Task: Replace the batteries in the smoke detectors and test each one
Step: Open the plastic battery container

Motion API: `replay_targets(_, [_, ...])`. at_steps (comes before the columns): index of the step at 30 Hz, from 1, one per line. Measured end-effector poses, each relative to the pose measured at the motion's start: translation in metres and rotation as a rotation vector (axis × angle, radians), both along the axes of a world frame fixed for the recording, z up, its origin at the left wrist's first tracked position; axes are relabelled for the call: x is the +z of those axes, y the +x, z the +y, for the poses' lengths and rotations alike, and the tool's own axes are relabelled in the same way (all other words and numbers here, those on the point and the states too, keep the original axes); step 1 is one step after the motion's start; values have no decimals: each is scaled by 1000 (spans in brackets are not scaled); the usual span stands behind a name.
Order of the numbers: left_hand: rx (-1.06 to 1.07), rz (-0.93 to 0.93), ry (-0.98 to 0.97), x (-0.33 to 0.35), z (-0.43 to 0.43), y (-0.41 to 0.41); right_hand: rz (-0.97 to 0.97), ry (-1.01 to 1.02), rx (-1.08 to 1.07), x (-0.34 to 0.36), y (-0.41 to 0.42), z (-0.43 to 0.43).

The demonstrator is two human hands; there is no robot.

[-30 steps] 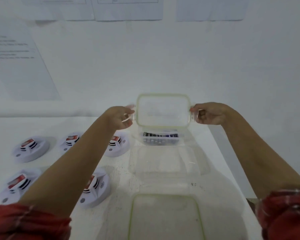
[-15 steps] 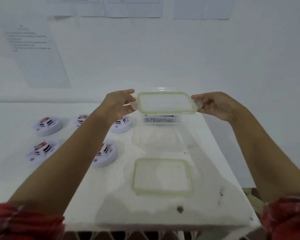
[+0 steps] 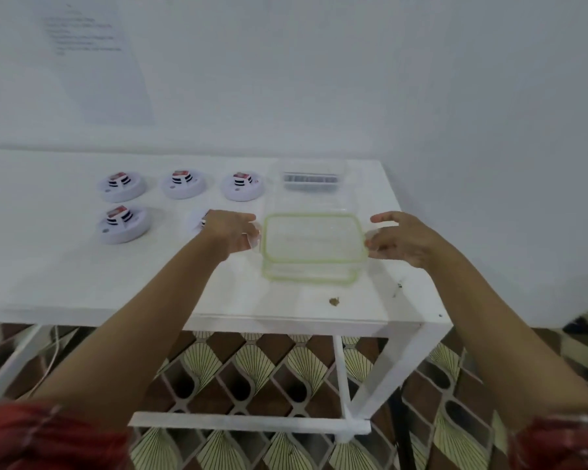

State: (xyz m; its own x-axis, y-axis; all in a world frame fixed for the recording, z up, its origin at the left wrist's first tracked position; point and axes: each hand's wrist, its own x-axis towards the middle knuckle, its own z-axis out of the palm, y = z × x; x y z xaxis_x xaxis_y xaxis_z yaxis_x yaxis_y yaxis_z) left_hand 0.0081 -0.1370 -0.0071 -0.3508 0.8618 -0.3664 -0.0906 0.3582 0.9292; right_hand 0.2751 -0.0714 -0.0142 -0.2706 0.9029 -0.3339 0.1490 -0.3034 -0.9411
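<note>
My left hand [image 3: 233, 232] and my right hand [image 3: 399, 240] hold a clear lid with a green rim [image 3: 314, 237] by its two side tabs. It sits just over a second green-rimmed lid [image 3: 308, 279] lying on the white table [image 3: 82, 273]. Behind them stands a clear box of batteries [image 3: 311, 179]. Several white round smoke detectors lie to the left: three in the back row [image 3: 183, 184] and one in front [image 3: 123, 224]. Another detector [image 3: 197, 220] is mostly hidden behind my left hand.
The table's right edge [image 3: 418, 266] runs close to my right hand and its front edge is near me. A brown speck [image 3: 334, 301] lies near the front. Printed sheets [image 3: 92, 62] hang on the wall. Patterned floor [image 3: 252, 368] shows under the table frame.
Both hands have brought the lid from above the battery box back toward me and down over the second lid. The camera view has dropped toward the table's front edge and the floor.
</note>
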Motion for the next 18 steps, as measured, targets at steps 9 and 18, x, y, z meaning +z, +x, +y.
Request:
replay_targets(9, [-12, 310, -40, -38, -1, 2, -278, 117, -79, -34, -13, -16])
replay_targets(18, [-24, 371, 22, -51, 3, 7, -300, 55, -138, -45, -19, -7])
